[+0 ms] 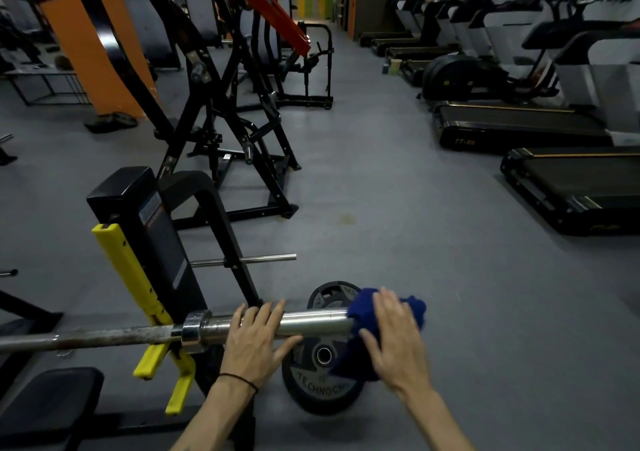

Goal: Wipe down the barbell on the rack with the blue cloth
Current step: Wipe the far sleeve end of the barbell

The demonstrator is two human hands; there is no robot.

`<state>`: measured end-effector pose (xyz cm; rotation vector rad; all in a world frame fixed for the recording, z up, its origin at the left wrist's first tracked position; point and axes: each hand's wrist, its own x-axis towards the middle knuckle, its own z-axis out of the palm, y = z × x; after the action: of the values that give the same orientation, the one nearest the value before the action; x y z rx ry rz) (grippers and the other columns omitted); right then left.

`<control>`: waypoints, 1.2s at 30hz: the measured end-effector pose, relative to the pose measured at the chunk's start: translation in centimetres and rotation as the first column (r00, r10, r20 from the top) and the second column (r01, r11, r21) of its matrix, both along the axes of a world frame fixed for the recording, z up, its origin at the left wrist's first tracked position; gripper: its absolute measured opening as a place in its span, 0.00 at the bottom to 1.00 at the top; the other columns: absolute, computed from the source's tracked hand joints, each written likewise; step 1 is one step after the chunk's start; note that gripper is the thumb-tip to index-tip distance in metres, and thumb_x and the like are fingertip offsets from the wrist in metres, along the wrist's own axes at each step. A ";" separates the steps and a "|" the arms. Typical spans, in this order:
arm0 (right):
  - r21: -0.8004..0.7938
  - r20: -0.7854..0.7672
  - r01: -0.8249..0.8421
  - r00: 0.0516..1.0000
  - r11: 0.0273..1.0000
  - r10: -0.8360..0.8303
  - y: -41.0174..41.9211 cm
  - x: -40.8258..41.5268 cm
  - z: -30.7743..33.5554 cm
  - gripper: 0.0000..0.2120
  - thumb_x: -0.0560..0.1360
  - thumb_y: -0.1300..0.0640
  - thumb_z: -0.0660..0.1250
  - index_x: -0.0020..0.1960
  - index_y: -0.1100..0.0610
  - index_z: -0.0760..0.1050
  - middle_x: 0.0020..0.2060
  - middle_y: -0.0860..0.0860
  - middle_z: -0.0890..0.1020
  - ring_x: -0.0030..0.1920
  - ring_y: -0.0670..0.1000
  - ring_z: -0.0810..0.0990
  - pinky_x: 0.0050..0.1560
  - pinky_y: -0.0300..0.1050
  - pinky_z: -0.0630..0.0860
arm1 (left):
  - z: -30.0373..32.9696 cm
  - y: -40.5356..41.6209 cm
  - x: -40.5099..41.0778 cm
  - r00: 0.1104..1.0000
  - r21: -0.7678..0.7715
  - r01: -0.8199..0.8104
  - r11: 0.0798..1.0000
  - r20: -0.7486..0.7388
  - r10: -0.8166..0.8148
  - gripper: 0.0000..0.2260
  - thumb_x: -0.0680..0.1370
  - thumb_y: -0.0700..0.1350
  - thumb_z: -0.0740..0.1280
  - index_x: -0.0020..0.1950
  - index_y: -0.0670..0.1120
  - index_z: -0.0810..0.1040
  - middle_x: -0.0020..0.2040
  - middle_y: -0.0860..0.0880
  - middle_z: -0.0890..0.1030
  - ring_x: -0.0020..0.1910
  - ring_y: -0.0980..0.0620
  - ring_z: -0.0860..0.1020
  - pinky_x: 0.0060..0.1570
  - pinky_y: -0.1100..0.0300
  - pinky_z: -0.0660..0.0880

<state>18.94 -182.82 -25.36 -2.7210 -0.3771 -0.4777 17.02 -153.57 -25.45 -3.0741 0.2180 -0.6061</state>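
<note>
The barbell [145,335] lies level across the rack [145,242], resting in a yellow hook [152,315], with its shiny sleeve sticking out to the right past the collar. The person's left hand [258,341] lies palm-down on top of that sleeve, fingers straight and a little spread, reaching over the far side of the steel, thumb stretched out to the right along the near side. A thin dark band [239,379] circles that wrist, and the forearm comes up from below at a slight slant.

The right hand [396,338] sits at the very end of the sleeve, flat over the blue cloth [363,339], fingers spread and pressing it against the bar's tip. The cloth bunches above the fingers and hangs down below the bar in a loose fold. The right forearm angles in from the lower right.

Under the sleeve end, on the grey floor [415,242], two black weight plates [322,378] lie near the foot of the rack. Treadmills [519,128] line the right side of the room.
</note>
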 end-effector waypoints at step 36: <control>-0.001 0.042 -0.057 0.997 0.998 0.057 1.0 -0.6 -1.2 0.34 0.83 0.41 0.54 0.82 0.58 0.54 0.83 0.50 0.53 0.82 0.53 0.53 0.80 0.53 0.50 | 0.9 -1.7 -0.7 0.979 -0.105 -0.063 0.992 -0.197 0.041 0.29 0.83 0.62 0.50 0.80 0.48 0.63 0.80 0.46 0.62 0.80 0.45 0.59 0.78 0.44 0.52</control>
<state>18.31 -181.84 -26.52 -2.6958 -0.4648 -0.5195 16.32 -155.31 -24.57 -3.2349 0.1067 -0.3251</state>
